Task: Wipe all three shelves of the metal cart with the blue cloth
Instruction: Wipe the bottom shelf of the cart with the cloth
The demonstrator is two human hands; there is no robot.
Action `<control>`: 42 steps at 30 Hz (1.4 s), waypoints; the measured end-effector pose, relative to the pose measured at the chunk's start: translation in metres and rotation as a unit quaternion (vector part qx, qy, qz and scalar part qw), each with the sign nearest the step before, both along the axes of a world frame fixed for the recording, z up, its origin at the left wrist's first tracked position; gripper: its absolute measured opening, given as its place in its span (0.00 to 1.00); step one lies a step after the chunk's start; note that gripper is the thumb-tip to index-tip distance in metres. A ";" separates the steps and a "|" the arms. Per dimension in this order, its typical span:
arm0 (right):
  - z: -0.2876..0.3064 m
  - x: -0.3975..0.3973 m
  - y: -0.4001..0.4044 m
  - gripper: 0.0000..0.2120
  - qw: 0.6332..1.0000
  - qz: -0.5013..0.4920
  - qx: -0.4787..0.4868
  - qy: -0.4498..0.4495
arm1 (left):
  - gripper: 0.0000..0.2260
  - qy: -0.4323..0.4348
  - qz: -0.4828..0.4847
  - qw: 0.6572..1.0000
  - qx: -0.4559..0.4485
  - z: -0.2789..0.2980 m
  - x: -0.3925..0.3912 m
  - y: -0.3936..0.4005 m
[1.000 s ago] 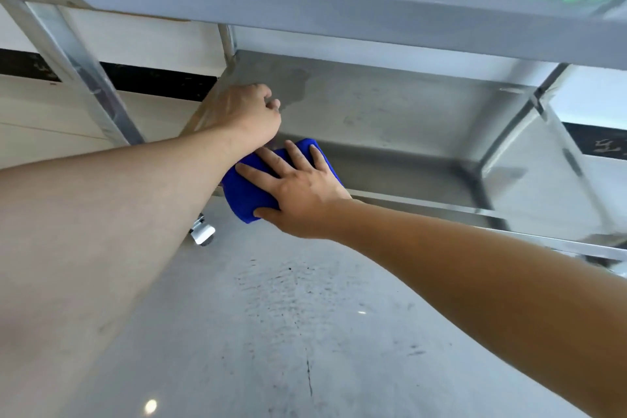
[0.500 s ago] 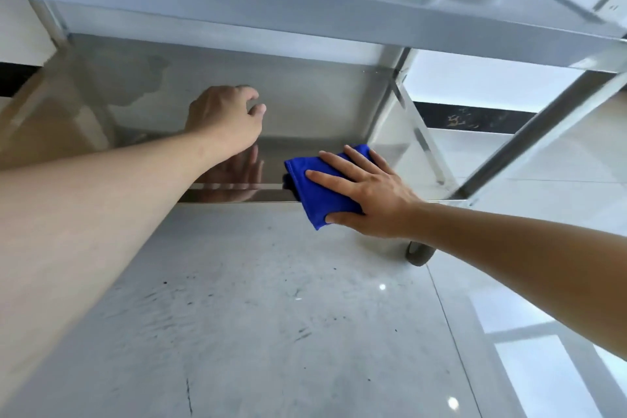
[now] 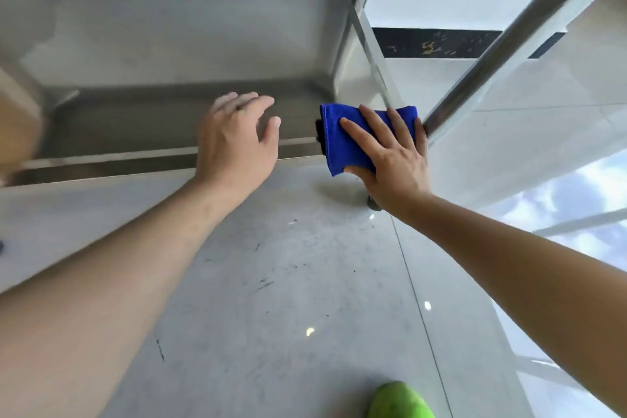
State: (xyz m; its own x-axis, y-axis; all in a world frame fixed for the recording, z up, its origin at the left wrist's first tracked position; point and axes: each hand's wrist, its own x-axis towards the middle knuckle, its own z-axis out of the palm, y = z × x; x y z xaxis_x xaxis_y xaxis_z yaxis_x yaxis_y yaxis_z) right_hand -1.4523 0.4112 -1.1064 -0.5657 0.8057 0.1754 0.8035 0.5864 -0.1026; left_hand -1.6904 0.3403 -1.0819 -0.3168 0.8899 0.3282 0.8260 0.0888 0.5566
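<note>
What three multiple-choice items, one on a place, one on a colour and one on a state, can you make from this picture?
1. Where is the cloth?
A. on the floor
B. at the right end of the bottom shelf's front edge
C. on the shelf above

2. What colour is the cloth?
A. blue
B. white
C. red

3. How is the left hand?
A. pressing the cloth
B. gripping a post
C. open, holding nothing

Key: 1 B, it lies by the right front post of the bottom shelf; 2 A, plainly blue; 3 C, only the right hand lies flat on the cloth.
</note>
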 end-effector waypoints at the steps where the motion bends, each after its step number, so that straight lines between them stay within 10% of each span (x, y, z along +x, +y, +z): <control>1: -0.001 0.000 -0.004 0.29 1.000 -0.014 -0.006 0.017 | 0.15 -0.001 0.010 1.000 -0.016 0.000 0.004 -0.008; 19: 0.175 -0.044 -0.082 0.19 0.936 -0.124 -0.315 0.098 | 0.26 0.005 0.010 0.934 -0.356 0.179 -0.002 -0.106; 42: 0.588 -0.028 -0.125 0.18 0.933 -0.112 -0.310 0.143 | 0.27 0.050 -0.043 0.918 -0.390 0.586 0.012 -0.116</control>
State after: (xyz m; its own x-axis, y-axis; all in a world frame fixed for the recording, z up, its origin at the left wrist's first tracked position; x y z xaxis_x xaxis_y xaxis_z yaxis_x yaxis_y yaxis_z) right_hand -1.4803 0.2863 -0.5186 -0.3724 0.8950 -0.2456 0.7861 0.1635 -0.5960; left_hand -1.6782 0.2242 -0.4963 -0.2381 0.8864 -0.3970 0.8919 0.3614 0.2719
